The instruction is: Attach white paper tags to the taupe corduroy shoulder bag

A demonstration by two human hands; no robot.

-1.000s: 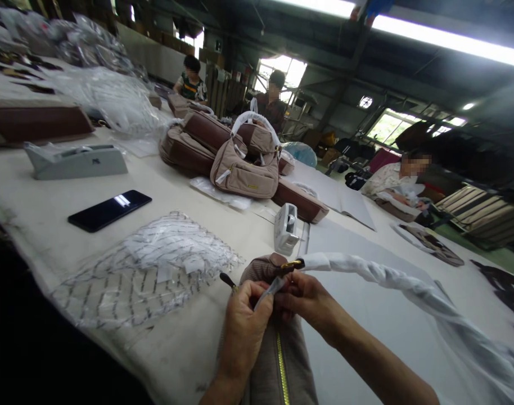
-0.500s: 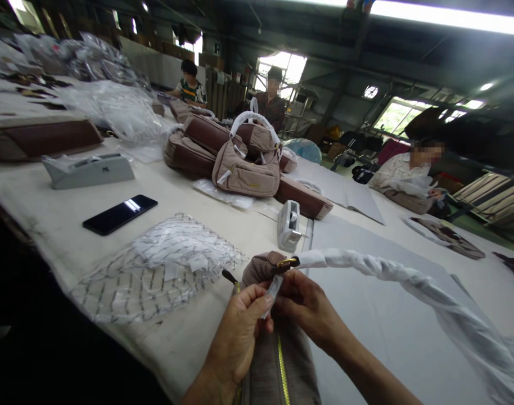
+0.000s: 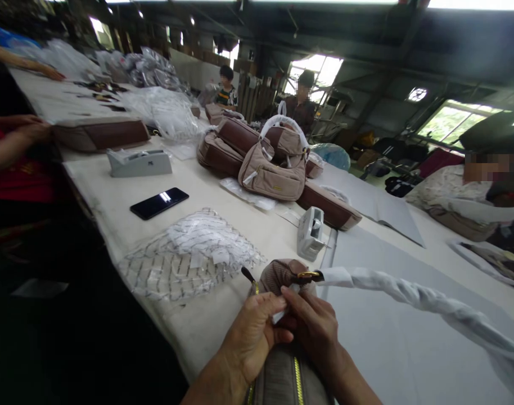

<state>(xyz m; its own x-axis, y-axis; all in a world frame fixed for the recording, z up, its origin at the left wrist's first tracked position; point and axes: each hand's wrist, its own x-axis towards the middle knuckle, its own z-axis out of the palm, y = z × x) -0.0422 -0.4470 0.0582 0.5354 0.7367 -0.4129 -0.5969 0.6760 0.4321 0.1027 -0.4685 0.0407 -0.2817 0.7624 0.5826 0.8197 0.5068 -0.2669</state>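
A taupe handbag (image 3: 278, 377) with yellow-gold zippers (image 3: 298, 374) lies in front of me at the table's near side. Its handle (image 3: 392, 286), wrapped in white material, curves off to the right from a gold ring (image 3: 307, 275). Just below that ring, my left hand (image 3: 248, 332) pinches a small white wrapping strip (image 3: 279, 317) between thumb and fingers. My right hand (image 3: 318, 323) closes on the same strip from the other side, thumb close to the left thumb. What lies inside the strip is hidden.
Beyond the bag stand a small grey tape dispenser (image 3: 311, 233), a printed plastic bag (image 3: 198, 253), a black phone (image 3: 159, 203) and a larger tape dispenser (image 3: 139, 163). Finished handbags (image 3: 274, 169) are piled farther back. Co-workers are at the left edge, far side and right.
The view has swung left, bringing a co-worker's arms in at the left edge. My right thumb has moved up over the strip, and my hands now cover more of it.
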